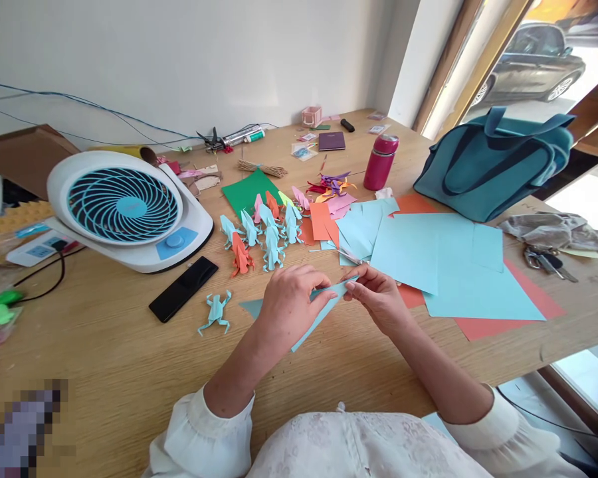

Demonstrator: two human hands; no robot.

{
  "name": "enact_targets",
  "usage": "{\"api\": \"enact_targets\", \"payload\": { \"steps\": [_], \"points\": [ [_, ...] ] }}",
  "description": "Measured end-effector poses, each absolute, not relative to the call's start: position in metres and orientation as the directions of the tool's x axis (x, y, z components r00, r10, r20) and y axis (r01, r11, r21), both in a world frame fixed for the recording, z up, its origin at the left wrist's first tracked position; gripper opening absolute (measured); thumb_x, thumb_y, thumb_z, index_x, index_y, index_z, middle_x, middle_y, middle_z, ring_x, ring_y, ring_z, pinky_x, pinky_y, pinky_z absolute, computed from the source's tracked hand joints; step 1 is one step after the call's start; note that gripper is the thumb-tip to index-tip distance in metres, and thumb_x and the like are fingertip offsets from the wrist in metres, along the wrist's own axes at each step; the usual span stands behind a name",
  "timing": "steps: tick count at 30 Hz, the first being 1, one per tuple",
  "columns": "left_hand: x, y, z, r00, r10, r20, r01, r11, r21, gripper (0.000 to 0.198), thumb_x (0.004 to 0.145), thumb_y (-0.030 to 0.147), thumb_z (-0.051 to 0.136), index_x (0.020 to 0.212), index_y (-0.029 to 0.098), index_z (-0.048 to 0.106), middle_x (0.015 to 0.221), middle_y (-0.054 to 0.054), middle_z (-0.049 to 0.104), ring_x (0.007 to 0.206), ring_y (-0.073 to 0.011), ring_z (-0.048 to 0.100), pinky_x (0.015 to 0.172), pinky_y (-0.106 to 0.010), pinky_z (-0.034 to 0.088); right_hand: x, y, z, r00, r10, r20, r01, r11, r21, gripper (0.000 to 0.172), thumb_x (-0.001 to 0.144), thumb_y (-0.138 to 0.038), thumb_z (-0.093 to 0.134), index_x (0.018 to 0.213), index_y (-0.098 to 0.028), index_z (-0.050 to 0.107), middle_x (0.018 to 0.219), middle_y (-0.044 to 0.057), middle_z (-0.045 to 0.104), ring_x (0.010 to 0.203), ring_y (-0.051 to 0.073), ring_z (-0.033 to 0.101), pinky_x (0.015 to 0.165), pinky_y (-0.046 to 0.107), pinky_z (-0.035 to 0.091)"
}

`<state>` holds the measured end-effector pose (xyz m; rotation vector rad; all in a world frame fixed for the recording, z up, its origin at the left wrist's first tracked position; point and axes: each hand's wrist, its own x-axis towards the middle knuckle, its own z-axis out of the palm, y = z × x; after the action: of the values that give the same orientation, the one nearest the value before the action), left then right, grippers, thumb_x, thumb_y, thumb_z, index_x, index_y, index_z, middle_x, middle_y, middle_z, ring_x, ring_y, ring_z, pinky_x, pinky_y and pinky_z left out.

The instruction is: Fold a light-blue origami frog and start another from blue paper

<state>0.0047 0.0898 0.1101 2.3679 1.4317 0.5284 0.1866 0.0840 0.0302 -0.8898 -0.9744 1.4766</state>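
My left hand [290,302] and my right hand [379,297] both pinch a folded light blue paper [313,315], a triangle shape held just above the wooden table [119,372]. My left fingers press down along its upper edge; my right fingers grip its right tip. A finished light blue paper frog [215,312] lies alone to the left of my hands. Behind them stands a group of several folded paper frogs [262,232] in blue, orange and pink.
Blue and orange paper sheets [443,265] spread to the right. A black phone [183,288] and a white-blue fan [124,209] sit at left. Farther back are a green sheet [246,189], a red bottle [380,162], a teal bag [493,162], and keys [545,260].
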Motion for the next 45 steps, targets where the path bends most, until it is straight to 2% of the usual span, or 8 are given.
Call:
{"api": "enact_targets", "payload": {
  "steps": [5,12,20,27,35,45],
  "points": [
    [0.003,0.089,0.109,0.424,0.892,0.158,0.76,-0.446,0.473,0.009,0.084,0.024,0.071,0.075,0.022,0.068,0.081,0.003,0.07,0.081,-0.0158,0.062,0.076,-0.031,0.04,0.186,0.084,0.031,-0.115,0.993,-0.04,-0.381,-0.081,-0.921,0.021,0.072,-0.037,0.082,0.085,-0.022,0.072,0.068,-0.002,0.066,0.062,0.011,0.062,0.066,0.025,0.053],
    [0.001,0.084,0.111,0.429,0.883,0.191,0.766,-0.468,0.44,0.011,0.085,0.025,0.069,0.074,0.022,0.069,0.08,0.003,0.07,0.08,-0.0163,0.061,0.076,-0.033,0.039,0.186,0.083,0.034,-0.101,0.994,-0.03,-0.396,-0.068,-0.916,0.017,0.073,-0.036,0.081,0.081,-0.023,0.073,0.068,-0.001,0.068,0.061,0.011,0.062,0.063,0.024,0.052],
    [0.0,0.081,0.112,0.449,0.866,0.221,0.761,-0.5,0.415,0.01,0.085,0.025,0.069,0.076,0.023,0.069,0.08,0.002,0.07,0.08,-0.0172,0.061,0.077,-0.034,0.04,0.186,0.081,0.036,-0.077,0.996,-0.045,-0.363,-0.07,-0.929,0.02,0.071,-0.04,0.082,0.077,-0.022,0.074,0.073,0.001,0.071,0.06,0.012,0.061,0.062,0.028,0.053],
    [0.0,0.08,0.113,0.454,0.863,0.221,0.758,-0.505,0.413,0.011,0.087,0.025,0.067,0.076,0.023,0.069,0.079,0.002,0.07,0.08,-0.0174,0.061,0.078,-0.035,0.039,0.187,0.08,0.038,-0.094,0.995,-0.042,-0.399,-0.076,-0.914,0.015,0.072,-0.036,0.082,0.076,-0.023,0.075,0.075,0.002,0.073,0.059,0.01,0.061,0.061,0.024,0.051],
    [0.0,0.079,0.114,0.458,0.859,0.227,0.753,-0.511,0.415,0.011,0.086,0.024,0.068,0.076,0.023,0.069,0.079,0.002,0.07,0.08,-0.0174,0.062,0.077,-0.034,0.039,0.187,0.08,0.04,-0.087,0.994,-0.06,-0.374,-0.088,-0.923,0.022,0.069,-0.042,0.082,0.075,-0.022,0.075,0.076,0.004,0.074,0.058,0.012,0.061,0.062,0.028,0.053],
    [-0.001,0.079,0.115,0.459,0.857,0.235,0.757,-0.516,0.402,0.011,0.086,0.025,0.068,0.075,0.023,0.069,0.078,0.001,0.07,0.079,-0.0174,0.061,0.076,-0.034,0.039,0.188,0.08,0.037,-0.089,0.994,-0.067,-0.378,-0.096,-0.921,0.02,0.07,-0.041,0.082,0.074,-0.022,0.075,0.077,0.004,0.074,0.058,0.013,0.061,0.061,0.029,0.052]
  ]
}}
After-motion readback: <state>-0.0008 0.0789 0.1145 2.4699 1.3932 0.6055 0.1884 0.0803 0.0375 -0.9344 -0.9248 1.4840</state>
